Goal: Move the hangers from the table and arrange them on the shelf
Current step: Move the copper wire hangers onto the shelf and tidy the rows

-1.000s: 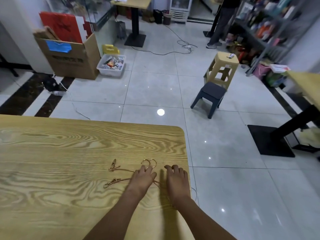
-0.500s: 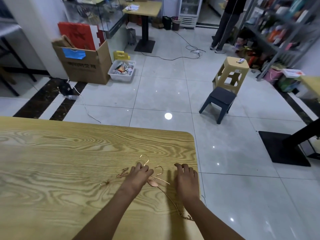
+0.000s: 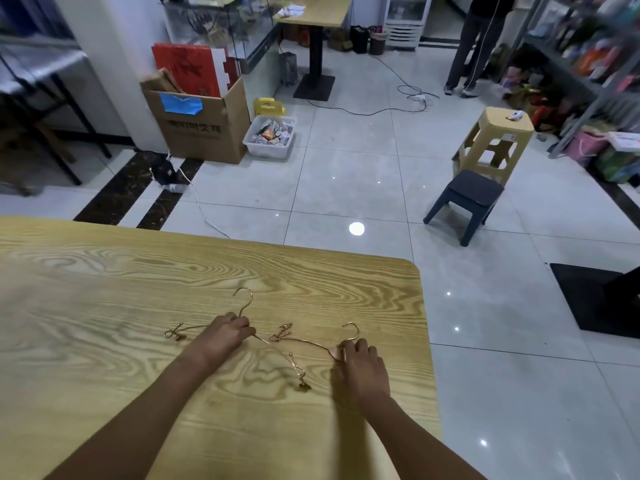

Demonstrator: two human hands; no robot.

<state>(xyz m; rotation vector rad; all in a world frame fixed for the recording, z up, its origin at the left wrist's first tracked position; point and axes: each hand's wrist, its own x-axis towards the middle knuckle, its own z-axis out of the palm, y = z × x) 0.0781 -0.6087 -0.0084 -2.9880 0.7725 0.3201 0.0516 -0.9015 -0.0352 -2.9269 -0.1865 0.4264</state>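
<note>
Two thin gold wire hangers with clips lie on the wooden table [image 3: 104, 278]. My left hand [image 3: 227, 336] is closed over the middle of the left hanger [image 3: 244, 301], whose hook points away from me. My right hand [image 3: 360, 362] grips the neck of the right hanger [image 3: 304, 341], just below its hook. The two hangers' arms cross between my hands. The shelf [image 3: 585, 57] stands at the far right of the room, full of goods.
The table's right edge runs just beside my right hand. On the tiled floor stand a dark low stool [image 3: 465, 199], a yellow stool [image 3: 495, 140], a cardboard box [image 3: 201, 123] and a white bin [image 3: 270, 136]. A person [image 3: 474, 46] stands near the shelf.
My hands have moved apart, pulling the two hangers away from each other. The right hanger has slid to the right with my right hand. The camera has tilted up.
</note>
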